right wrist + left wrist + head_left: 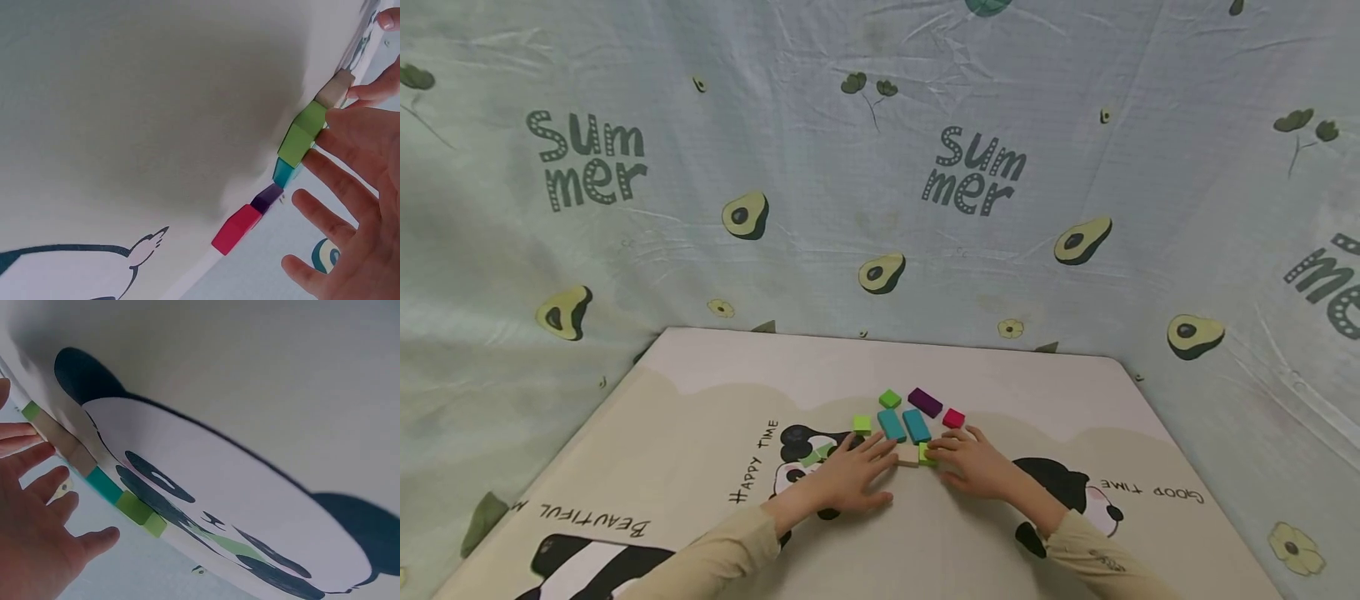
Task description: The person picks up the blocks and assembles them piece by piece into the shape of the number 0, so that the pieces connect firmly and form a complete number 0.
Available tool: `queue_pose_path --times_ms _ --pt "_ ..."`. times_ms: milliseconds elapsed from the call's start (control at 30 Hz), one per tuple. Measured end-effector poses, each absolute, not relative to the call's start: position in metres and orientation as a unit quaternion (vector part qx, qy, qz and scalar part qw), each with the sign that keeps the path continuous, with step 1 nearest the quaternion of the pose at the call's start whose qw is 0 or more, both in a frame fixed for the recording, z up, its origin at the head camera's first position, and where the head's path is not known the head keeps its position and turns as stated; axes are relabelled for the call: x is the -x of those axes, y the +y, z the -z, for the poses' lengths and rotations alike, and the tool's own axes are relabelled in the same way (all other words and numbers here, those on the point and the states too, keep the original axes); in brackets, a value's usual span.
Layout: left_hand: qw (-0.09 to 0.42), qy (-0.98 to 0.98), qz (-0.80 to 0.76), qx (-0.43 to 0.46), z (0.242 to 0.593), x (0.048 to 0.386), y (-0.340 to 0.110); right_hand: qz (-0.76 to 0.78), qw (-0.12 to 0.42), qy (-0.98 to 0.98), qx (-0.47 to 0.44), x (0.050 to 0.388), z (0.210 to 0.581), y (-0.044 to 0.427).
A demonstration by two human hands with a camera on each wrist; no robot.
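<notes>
My left hand lies over the table with its fingers spread, index fingertip at the left end of a beige block. Against that block's right end sits a lime green block. At its right side are the fingertips of my right hand; in the right wrist view they reach the green block with fingers extended. Neither hand curls round a block. Just beyond lie two teal blocks, side by side and slightly tilted. The left wrist view shows the beige block beside the left fingertips.
Farther back lie a purple block, a red block and a green block. Another lime block sits left of the teal pair. Panda drawings mark the table; a printed cloth hangs behind it.
</notes>
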State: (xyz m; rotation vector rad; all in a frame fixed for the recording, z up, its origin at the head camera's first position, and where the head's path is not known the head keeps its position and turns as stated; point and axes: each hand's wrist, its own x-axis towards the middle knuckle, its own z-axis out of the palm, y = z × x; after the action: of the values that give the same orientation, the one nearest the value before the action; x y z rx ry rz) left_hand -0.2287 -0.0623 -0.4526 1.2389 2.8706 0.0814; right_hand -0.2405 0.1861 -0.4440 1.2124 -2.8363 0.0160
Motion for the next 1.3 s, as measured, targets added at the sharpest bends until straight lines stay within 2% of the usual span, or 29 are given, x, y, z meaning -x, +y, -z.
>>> queue_pose_path --times_ms 400,933,1300 --pt "0.011 0.914 -0.028 -0.405 0.453 0.229 -0.056 -0.004 0.041 -0.917 -0.397 0.242 0.443 0.184" --pt "0.012 0.911 -0.017 -0.412 0.453 0.219 -0.057 -0.020 0.029 -0.918 -0.395 0.242 0.440 0.182" --pt "-0.007 0.897 -0.025 -0.442 0.458 0.208 -0.058 -0.030 0.023 -0.919 -0.391 0.243 0.447 0.185"
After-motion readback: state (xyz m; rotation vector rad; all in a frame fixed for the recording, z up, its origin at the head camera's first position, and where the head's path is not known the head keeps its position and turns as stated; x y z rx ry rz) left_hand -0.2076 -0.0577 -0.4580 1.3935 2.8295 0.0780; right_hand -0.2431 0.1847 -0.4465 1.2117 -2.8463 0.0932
